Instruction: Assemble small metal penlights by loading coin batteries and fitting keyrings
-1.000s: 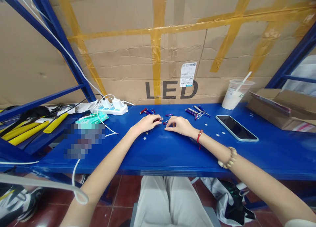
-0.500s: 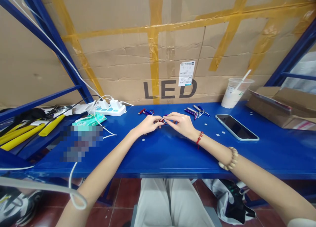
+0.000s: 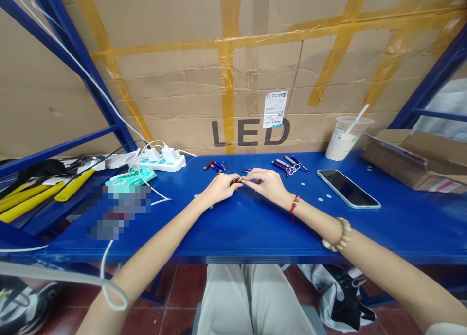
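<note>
Head view, watched from afar: I see 1 blue table (image 3: 255,233), 1 open carton (image 3: 392,168), 1 cup (image 3: 341,143) with 1 straw (image 3: 359,115), 1 dark-screened phone (image 3: 349,189). Left hand (image 3: 220,186) and right hand (image 3: 268,183) meet above table's middle. Behind them, slim shiny cylinders (image 3: 280,166), 2 loose clusters; exact count I cannot tell. Smallest: 1 glossy dark-red piece (image 3: 235,182), mostly hidden, gripped by left hand, its end pinched by right hand.

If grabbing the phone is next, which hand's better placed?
Probably the right hand: nearer the phone, though it's also at the small dark red item the left hand holds.
</note>
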A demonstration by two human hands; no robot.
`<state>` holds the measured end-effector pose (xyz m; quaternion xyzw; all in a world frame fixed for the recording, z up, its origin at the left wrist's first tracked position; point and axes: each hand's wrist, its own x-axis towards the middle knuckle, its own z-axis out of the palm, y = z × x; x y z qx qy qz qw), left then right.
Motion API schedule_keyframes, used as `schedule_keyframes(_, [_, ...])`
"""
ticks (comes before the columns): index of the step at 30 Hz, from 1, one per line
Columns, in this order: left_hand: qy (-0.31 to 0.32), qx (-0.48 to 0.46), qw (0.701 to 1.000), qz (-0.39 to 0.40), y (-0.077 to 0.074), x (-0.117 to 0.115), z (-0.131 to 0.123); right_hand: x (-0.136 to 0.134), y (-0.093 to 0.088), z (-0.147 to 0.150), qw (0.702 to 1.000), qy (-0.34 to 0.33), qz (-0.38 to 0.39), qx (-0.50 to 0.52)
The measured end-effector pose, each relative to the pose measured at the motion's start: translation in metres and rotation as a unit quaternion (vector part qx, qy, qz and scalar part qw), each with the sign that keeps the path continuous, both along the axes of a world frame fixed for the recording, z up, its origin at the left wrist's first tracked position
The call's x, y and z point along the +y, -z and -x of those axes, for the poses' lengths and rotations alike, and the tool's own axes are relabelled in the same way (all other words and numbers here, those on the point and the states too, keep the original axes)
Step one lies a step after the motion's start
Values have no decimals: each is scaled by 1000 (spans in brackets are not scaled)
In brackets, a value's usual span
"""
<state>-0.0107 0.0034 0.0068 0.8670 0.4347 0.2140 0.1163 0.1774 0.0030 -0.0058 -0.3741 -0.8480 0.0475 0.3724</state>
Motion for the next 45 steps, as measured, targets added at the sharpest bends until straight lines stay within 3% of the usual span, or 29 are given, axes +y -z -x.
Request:
schedule_keyframes(7, [13, 20, 1000, -15, 2, -1, -2, 1, 1, 3, 999, 6, 32, -3])
schedule_keyframes(11, [5, -24, 1000, -4, -3, 5, 1, 2, 1, 5, 997, 44, 26, 60])
schedule_keyframes(14, [-50, -87, 995, -6, -10, 13, 13, 3, 1, 4, 992, 72, 24, 104])
schedule_keyframes(17, [-124, -92, 988, 3, -15, 21, 32, 5, 3, 3, 993, 81, 11, 85])
schedule_keyframes(21, [-74, -42, 996, 9, -16, 25, 48, 5, 5, 3, 996, 71, 9, 56])
schedule_keyframes(29, [39, -28, 995, 90, 1, 31, 39, 2, 5, 5, 997, 53, 12, 49])
schedule_keyframes(35, [35, -77, 990, 110, 13, 39, 40, 3, 5, 5, 998, 43, 19, 44])
schedule_keyframes(41, [24, -88, 990, 108, 10, 34, 36, 4, 8, 3, 999, 28, 34, 6])
schedule_keyframes(45, [56, -124, 982, 130, 6, 26, 28, 5, 9, 3, 999, -17, 28, -30])
